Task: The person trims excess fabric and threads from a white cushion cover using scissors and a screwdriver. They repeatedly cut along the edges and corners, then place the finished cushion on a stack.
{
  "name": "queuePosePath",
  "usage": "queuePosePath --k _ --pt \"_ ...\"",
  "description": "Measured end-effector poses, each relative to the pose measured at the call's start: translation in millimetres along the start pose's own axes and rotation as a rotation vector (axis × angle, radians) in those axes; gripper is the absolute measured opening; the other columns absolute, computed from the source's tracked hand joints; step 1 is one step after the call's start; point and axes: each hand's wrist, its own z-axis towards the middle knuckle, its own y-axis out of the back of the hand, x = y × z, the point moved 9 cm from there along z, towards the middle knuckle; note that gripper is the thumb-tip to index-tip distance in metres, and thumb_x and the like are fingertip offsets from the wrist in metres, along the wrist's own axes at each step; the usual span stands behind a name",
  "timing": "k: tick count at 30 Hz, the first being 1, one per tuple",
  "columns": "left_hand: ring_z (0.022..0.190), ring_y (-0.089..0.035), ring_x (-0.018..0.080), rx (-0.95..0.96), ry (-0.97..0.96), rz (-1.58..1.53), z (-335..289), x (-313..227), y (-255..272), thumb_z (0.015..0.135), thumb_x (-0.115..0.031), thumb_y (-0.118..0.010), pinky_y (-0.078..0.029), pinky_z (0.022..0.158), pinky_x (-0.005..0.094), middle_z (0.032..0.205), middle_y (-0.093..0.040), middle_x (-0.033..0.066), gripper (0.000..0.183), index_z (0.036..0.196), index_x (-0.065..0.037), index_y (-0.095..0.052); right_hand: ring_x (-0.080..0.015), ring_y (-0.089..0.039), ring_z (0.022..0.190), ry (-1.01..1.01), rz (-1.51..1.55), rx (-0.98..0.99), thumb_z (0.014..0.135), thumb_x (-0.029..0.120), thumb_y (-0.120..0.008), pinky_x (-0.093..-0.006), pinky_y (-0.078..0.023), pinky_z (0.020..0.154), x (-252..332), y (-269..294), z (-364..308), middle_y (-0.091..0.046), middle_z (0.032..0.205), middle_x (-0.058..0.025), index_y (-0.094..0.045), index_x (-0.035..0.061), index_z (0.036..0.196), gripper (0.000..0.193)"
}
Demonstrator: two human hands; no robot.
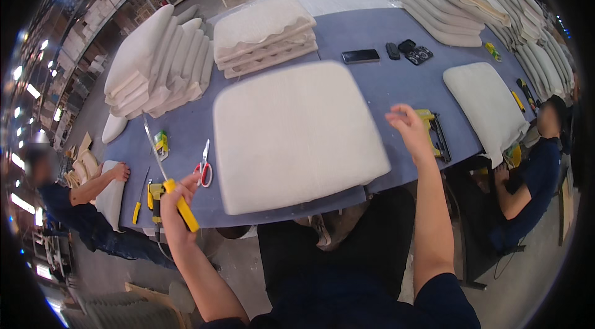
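Note:
A cream upholstered seat cushion (297,137) lies on the blue-covered table in front of me. To its left, my left hand (181,195) is closed around the yellow handle of a long-shafted screwdriver (186,212), whose shaft points away over the table. Past the cushion's right edge, my right hand (406,127) is raised with its fingers loosely bent and apart, holding nothing. Just beyond that hand rests a yellow and black staple gun (439,137). Red-handled scissors (204,171) lie between my left hand and the cushion. Another yellow and black tool (155,195) is beside my left hand.
Stacked cream cushions (161,62) and folded padded covers (266,34) stand at the back left, more cushions (440,9) at the back right. A phone (361,56) lies behind the cushion. Co-workers sit left (56,186) and right (527,174), the right one by another cushion (486,102).

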Motion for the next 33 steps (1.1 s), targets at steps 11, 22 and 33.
queuePosePath --k 11,22,33 --pt "0.059 -0.058 0.0108 0.103 0.215 0.225 -14 43 -64 0.110 -0.021 -0.066 -0.046 0.055 0.0245 0.079 -0.063 0.0034 0.016 0.115 -0.006 -0.065 -0.0346 -0.065 0.116 0.439 -0.859 -0.309 0.087 0.010 -0.071 -0.0478 -0.050 0.099 -70 -1 -43 -0.068 0.115 -0.0115 -0.069 0.0078 0.103 0.016" --pt "0.106 -0.065 0.0190 0.322 -0.183 0.400 -31 16 -112 0.096 -0.009 -0.078 -0.049 0.098 0.0333 0.112 -0.070 0.0087 0.017 0.110 0.000 -0.074 -0.0366 -0.058 0.133 0.366 -0.915 -0.407 0.087 0.013 -0.070 -0.0523 -0.043 0.115 -72 10 -45 -0.064 0.133 -0.0174 -0.068 0.0085 0.110 0.024" --pt "0.088 -0.068 0.0137 0.490 -0.030 0.138 -60 -19 -150 0.102 -0.018 -0.077 -0.055 0.078 0.0277 0.097 -0.070 0.0053 0.038 0.136 -0.004 -0.065 -0.0362 -0.052 0.150 0.322 -1.068 -0.402 0.092 0.022 -0.065 -0.0528 -0.036 0.128 -93 15 -33 -0.062 0.156 -0.0192 -0.069 0.0117 0.142 0.051"
